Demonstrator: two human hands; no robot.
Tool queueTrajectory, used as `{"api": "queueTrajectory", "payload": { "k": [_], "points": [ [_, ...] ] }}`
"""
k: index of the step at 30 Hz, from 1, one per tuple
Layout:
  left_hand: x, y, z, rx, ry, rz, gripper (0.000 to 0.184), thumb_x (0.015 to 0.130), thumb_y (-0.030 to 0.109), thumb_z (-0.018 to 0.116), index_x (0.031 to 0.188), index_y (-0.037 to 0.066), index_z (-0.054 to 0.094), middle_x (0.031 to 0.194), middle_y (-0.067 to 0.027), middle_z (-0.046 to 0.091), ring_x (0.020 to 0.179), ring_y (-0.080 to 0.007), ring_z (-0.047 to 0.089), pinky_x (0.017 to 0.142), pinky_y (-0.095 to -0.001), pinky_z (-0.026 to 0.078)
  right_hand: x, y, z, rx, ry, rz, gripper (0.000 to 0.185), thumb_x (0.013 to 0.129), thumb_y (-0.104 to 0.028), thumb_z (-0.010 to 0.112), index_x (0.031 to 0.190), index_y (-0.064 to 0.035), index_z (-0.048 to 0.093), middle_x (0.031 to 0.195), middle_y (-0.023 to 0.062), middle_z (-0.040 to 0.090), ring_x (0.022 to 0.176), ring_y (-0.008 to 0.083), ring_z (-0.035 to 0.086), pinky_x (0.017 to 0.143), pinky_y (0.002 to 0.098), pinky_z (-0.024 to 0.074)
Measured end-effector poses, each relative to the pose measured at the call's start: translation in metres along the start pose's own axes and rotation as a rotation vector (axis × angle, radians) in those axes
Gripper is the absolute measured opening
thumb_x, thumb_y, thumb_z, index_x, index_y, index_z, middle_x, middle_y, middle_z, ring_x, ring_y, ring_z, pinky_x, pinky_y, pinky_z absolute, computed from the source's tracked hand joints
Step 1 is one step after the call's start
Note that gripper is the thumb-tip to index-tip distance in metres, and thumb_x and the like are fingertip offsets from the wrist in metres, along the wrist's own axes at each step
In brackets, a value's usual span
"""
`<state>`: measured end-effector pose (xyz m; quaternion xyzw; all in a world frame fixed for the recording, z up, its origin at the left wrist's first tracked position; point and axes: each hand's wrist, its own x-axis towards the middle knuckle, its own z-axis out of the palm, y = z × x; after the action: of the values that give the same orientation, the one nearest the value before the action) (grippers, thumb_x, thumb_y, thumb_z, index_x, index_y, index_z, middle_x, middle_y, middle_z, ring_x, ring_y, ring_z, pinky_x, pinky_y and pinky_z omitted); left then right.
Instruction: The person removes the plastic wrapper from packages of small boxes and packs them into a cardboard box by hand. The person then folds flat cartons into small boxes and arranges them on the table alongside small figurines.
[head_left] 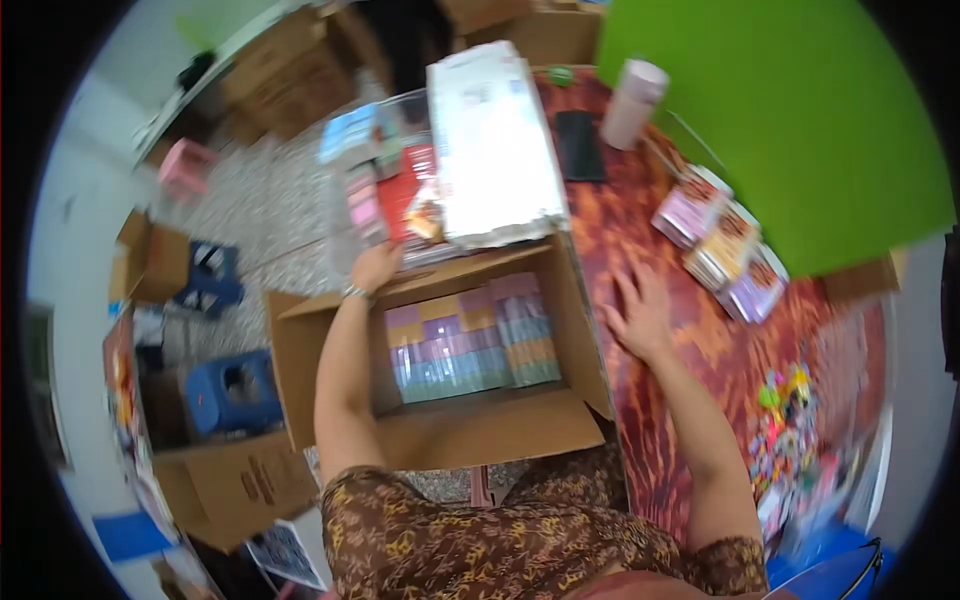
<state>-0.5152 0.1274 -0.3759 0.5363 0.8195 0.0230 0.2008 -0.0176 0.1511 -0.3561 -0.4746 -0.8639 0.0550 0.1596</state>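
My left hand (377, 266) reaches over the far flap of an open cardboard box (480, 432). Its fingertips are at the near end of a pink pack (364, 203) in a clear plastic bin; blur hides whether they grip it. Inside the box, wrapped stacks of pastel packs (462, 338) stand in purple, yellow, blue and green layers. My right hand (641, 312) lies on the red patterned table (660, 385) with its fingers apart and nothing in them. Beyond it, several small purple and yellow boxes (725, 240) lie in a row.
A large white package (495, 150) lies beyond the box, beside a red item (400, 185) and blue packs (350, 135). A dark phone (580, 146) and a pink bottle (634, 104) are at the table's far side. Colourful trinkets (785, 420) lie right; blue stools (235, 392) stand left.
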Motion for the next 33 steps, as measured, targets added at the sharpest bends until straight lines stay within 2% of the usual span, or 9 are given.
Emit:
{"api": "queueTrajectory", "payload": {
  "k": [6, 9, 16, 19, 22, 25, 26, 29, 33],
  "points": [
    [0.058, -0.029, 0.005, 0.045, -0.075, 0.248, 0.057, 0.084, 0.055, 0.055, 0.103, 0.003, 0.068, 0.099, -0.0237, 0.068, 0.098, -0.0397, 0.065, 0.087, -0.0473, 0.05, -0.001, 0.002, 0.003, -0.034, -0.058, 0.04, 0.062, 0.087, -0.04, 0.059, 0.141, -0.0146, 0.043, 0.148, 0.0183, 0.033, 0.138, 0.0379, 0.029, 0.116, 0.0511, 0.018],
    [0.063, 0.001, -0.025, 0.137, -0.129, 0.102, 0.063, 0.078, 0.058, 0.063, 0.107, 0.003, 0.068, 0.106, -0.0222, 0.068, 0.101, -0.037, 0.064, 0.089, -0.0424, 0.05, -0.001, 0.002, 0.003, -0.042, -0.063, 0.027, 0.063, 0.087, -0.04, 0.059, 0.142, -0.0143, 0.042, 0.148, 0.0186, 0.033, 0.138, 0.0383, 0.028, 0.116, 0.0513, 0.0177],
    [0.129, 0.013, -0.001, -0.027, 0.563, 0.18, 0.051, 0.085, 0.041, 0.063, 0.113, -0.001, 0.057, 0.098, -0.0238, 0.066, 0.089, -0.0392, 0.065, 0.079, -0.0483, 0.052, 0.001, 0.0, 0.0, -0.108, -0.128, 0.002, 0.065, 0.088, -0.038, 0.059, 0.144, -0.0106, 0.038, 0.15, 0.0213, 0.028, 0.138, 0.0406, 0.026, 0.114, 0.0526, 0.0186],
    [0.176, 0.01, 0.013, -0.023, 0.779, 0.143, 0.046, 0.086, 0.041, 0.062, 0.1, -0.003, 0.062, 0.086, -0.0239, 0.066, 0.081, -0.0404, 0.065, 0.076, -0.0492, 0.052, 0.008, -0.003, -0.003, -0.018, -0.142, 0.003, 0.067, 0.086, -0.04, 0.059, 0.144, -0.0138, 0.039, 0.154, 0.0171, 0.023, 0.139, 0.0408, 0.024, 0.115, 0.0545, 0.0163],
    [0.17, 0.045, -0.013, -0.186, 0.569, -0.085, 0.061, 0.092, 0.052, 0.051, 0.076, -0.005, 0.067, 0.077, -0.0252, 0.068, 0.07, -0.0383, 0.067, 0.062, -0.0491, 0.05, 0.01, -0.01, -0.016, 0.015, -0.357, 0.181, 0.068, 0.085, -0.045, 0.057, 0.145, -0.0157, 0.04, 0.159, 0.0126, 0.015, 0.14, 0.0421, 0.021, 0.114, 0.0569, 0.0157],
    [0.224, -0.001, 0.012, 0.198, 0.669, 0.164, 0.064, 0.088, 0.052, 0.058, 0.126, 0.001, 0.054, 0.085, -0.0258, 0.067, 0.074, -0.041, 0.064, 0.065, -0.0495, 0.05, 0.005, -0.001, -0.014, -0.052, -0.291, 0.135, 0.066, 0.09, -0.051, 0.05, 0.144, -0.0145, 0.041, 0.155, 0.0182, 0.022, 0.143, 0.0397, 0.019, 0.116, 0.0562, 0.0115],
    [0.269, -0.05, 0.029, 0.326, 0.682, 0.189, 0.069, 0.083, 0.05, 0.064, 0.138, 0.013, 0.046, 0.095, -0.0292, 0.065, 0.084, -0.0447, 0.062, 0.071, -0.0512, 0.051, 0.002, 0.001, -0.008, -0.001, -0.288, 0.126, 0.066, 0.09, -0.052, 0.05, 0.144, -0.0141, 0.041, 0.154, 0.0202, 0.025, 0.143, 0.0389, 0.019, 0.116, 0.0562, 0.0106],
    [0.286, -0.059, 0.025, 0.235, 0.666, -0.002, 0.067, 0.083, 0.057, 0.06, 0.142, 0.028, 0.045, 0.104, -0.0387, 0.057, 0.09, -0.0514, 0.058, 0.077, -0.0537, 0.05, -0.002, 0.005, -0.005, 0.014, -0.229, 0.085, 0.066, 0.091, -0.053, 0.048, 0.144, -0.0135, 0.04, 0.151, 0.0226, 0.028, 0.143, 0.038, 0.02, 0.116, 0.0563, 0.0104],
    [0.274, -0.034, 0.017, 0.214, 0.712, -0.178, 0.069, 0.083, 0.064, 0.056, 0.14, 0.026, 0.048, 0.105, -0.0383, 0.058, 0.093, -0.0506, 0.059, 0.079, -0.0524, 0.051, -0.003, 0.004, -0.003, 0.019, -0.219, 0.091, 0.065, 0.092, -0.053, 0.047, 0.145, -0.0147, 0.04, 0.152, 0.0209, 0.028, 0.143, 0.0368, 0.021, 0.116, 0.0564, 0.0109]
  ]
}}
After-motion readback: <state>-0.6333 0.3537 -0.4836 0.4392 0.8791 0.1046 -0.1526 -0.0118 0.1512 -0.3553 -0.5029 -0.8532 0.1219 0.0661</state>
